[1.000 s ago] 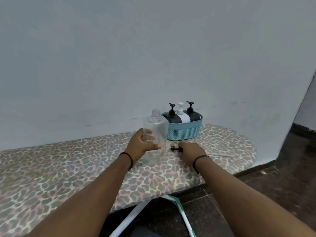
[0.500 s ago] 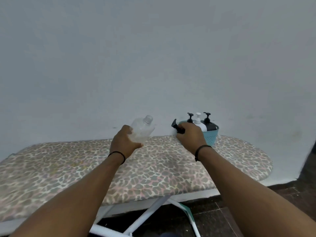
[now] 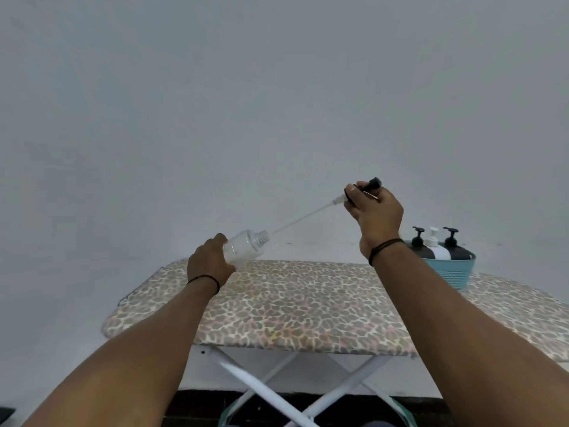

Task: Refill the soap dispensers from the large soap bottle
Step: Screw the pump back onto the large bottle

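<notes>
Clear plastic makes up the small round soap dispenser bottle (image 3: 246, 248), which the left hand (image 3: 209, 264) holds by its lower body, fingers wrapped round it in a firm grip. It is tilted, its open threaded neck aimed up and to the right, above the far edge of the leopard-print ironing board (image 3: 308, 306). The right hand (image 3: 376, 211) is raised above and to the right of the bottle, its grip clenched round the black pump head (image 3: 371, 184), whose nozzle sticks out past the fingers. From that pump a thin white dip tube (image 3: 303, 216) slants down to the left; its lower end sits right at the bottle's neck, and whether the tip is just inside the mouth I cannot tell. Both wrists wear thin dark bands.

To the right of the bottle, on the board's far side, stands a teal woven plastic basket (image 3: 452, 274), partly hidden behind the right forearm. In it are three pump dispensers: a black one (image 3: 419, 245), a white one (image 3: 434, 246) in the middle, and another black one (image 3: 455, 246). Under the board, white crossed metal legs (image 3: 277, 392) show against a dark floor. Behind everything is a plain pale wall (image 3: 277, 103).
</notes>
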